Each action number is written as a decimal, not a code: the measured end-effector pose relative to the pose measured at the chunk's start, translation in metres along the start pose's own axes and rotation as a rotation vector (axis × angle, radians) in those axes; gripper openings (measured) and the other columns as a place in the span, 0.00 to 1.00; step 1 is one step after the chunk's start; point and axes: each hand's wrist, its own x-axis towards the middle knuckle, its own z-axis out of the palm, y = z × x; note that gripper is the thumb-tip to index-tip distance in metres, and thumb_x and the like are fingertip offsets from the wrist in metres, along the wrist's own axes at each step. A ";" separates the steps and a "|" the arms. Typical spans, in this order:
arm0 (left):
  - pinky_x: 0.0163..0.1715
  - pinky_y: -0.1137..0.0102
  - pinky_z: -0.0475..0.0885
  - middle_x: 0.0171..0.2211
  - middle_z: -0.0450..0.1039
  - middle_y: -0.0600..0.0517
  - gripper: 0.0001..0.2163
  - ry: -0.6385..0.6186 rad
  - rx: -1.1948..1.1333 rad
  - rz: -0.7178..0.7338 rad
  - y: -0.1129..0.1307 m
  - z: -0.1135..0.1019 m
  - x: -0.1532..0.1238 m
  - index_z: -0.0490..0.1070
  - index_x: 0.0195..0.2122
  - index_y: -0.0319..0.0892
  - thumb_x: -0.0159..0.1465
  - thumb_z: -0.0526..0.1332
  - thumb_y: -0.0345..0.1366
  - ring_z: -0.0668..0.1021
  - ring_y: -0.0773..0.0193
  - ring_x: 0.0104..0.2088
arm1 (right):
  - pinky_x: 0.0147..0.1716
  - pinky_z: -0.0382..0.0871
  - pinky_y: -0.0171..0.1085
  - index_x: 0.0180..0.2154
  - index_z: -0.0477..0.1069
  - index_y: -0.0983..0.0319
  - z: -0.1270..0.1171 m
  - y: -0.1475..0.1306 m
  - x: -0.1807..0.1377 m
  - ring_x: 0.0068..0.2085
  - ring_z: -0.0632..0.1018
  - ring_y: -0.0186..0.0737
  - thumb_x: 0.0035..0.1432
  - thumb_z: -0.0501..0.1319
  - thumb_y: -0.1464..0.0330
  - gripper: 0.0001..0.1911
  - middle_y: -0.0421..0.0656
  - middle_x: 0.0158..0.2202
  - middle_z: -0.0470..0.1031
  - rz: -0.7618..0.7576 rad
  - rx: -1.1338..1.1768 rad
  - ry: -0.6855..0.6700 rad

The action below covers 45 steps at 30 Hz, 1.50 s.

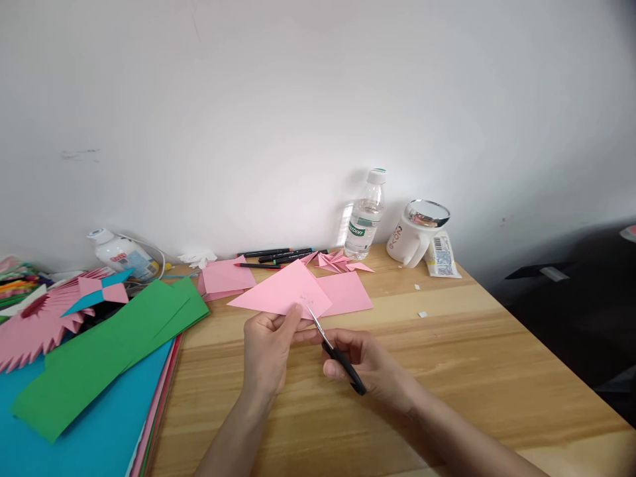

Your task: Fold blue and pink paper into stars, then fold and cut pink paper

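My left hand (271,341) pinches the lower edge of a folded pink paper (285,288), its thumb on top. The paper is held up above the table as a triangle-like shape with a point to the left. In my right hand (360,364) is a pair of scissors (342,364) with black handles, fingers wrapped round them. The silver blades meet the lower right part of the paper; whether they are apart cannot be made out. Faint pencil-like marks show near the blade tip. Behind it lies another pink sheet (350,293).
At the back stand a water bottle (365,225) and a white mug (410,238), with a small packet (442,255) beside it. Black markers (268,254) and pink folded pieces (340,262) lie along the wall. Green strips (109,344) rest on blue sheets (104,430) at left.
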 end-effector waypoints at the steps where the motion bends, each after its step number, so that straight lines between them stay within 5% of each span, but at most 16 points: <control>1: 0.24 0.67 0.77 0.20 0.76 0.50 0.11 0.002 0.000 0.001 0.000 0.000 0.000 0.75 0.22 0.35 0.45 0.70 0.39 0.78 0.60 0.22 | 0.25 0.50 0.31 0.44 0.72 0.62 0.000 0.000 0.000 0.26 0.56 0.30 0.50 0.65 0.57 0.22 0.36 0.25 0.56 0.004 -0.008 0.001; 45: 0.22 0.69 0.76 0.19 0.76 0.50 0.12 0.054 0.001 -0.020 0.006 0.006 -0.004 0.76 0.20 0.36 0.40 0.72 0.39 0.78 0.60 0.22 | 0.20 0.53 0.29 0.38 0.73 0.63 -0.002 0.014 -0.001 0.20 0.60 0.26 0.45 0.68 0.58 0.20 0.34 0.21 0.60 0.103 0.044 0.086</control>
